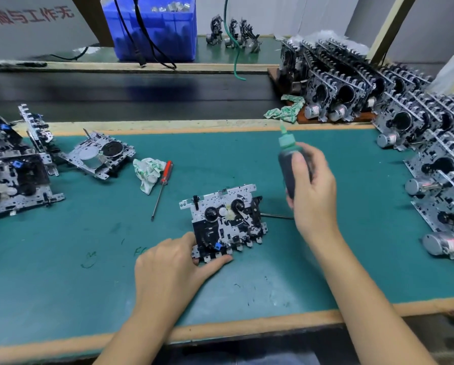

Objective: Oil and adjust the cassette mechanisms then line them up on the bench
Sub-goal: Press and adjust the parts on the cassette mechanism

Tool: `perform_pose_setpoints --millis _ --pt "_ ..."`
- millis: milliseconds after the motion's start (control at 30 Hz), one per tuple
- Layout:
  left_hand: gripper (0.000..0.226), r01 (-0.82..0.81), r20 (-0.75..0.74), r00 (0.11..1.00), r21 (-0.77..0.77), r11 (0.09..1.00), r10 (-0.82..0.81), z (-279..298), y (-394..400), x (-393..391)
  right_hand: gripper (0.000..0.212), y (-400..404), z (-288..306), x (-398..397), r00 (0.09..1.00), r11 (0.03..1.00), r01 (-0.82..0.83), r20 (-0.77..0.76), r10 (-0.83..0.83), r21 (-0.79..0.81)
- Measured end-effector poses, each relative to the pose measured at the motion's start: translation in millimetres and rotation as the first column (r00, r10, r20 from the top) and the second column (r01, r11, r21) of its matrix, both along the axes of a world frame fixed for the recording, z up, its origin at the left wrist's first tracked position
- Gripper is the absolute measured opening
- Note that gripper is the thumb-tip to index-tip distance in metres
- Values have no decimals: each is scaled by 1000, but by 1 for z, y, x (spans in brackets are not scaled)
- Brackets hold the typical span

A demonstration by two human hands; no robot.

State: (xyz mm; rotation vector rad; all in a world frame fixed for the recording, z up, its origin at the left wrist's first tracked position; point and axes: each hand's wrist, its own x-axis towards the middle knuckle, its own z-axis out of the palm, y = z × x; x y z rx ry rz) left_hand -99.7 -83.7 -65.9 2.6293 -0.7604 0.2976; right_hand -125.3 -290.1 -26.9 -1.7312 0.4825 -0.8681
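A cassette mechanism [227, 217] lies flat on the green bench mat [352, 233], in front of me at the middle. My left hand [173, 262] holds its near left corner, thumb under the front key tabs. My right hand [312, 191] grips a dark oil bottle [289, 164] with a green nozzle pointing up, raised above the mat to the right of the mechanism. The bottle's lower part is hidden by my fingers. A thin dark rod [275, 216] lies just right of the mechanism.
A red-handled screwdriver [162, 185] and a crumpled cloth [148, 172] lie left of centre. One mechanism [99, 154] rests tilted at the back left, beside a pile of others [12, 169]. Rows of upright mechanisms [417, 143] fill the right side. A blue crate [152, 25] stands at the back.
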Motion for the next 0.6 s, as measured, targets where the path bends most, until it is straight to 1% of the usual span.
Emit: perform_pose_setpoints --millis 100,200,267,333,400,467,533,600 --pt "63 -9 -3 1000 5 1000 9 0 0 0 20 5 -5 -18 997 992 -59 58 53 112" --pt "63 -8 3 1000 -1 1000 8 -1 0 -1 16 8 -12 -31 987 970 -56 161 17 236" --pt "65 -6 5 1000 9 1000 6 -1 0 -1 10 8 -11 -34 968 918 -69 249 -33 391" --pt "69 -8 8 1000 17 1000 8 0 0 -1 10 8 -9 -34 951 827 -115 301 -68 550" --pt "70 -10 12 1000 16 1000 10 0 0 -1 14 9 -8 -34 949 765 -147 306 -69 627" --pt "70 -16 14 1000 15 1000 16 1 0 -1 17 13 -9 -34 959 775 -168 283 -14 609" --pt "67 -20 16 1000 21 1000 19 1 0 -2 24 18 -11 -33 972 840 -163 228 48 518" --pt "67 -22 7 1000 25 999 22 1 0 -2 31 23 -14 -33 981 893 -143 183 69 426"
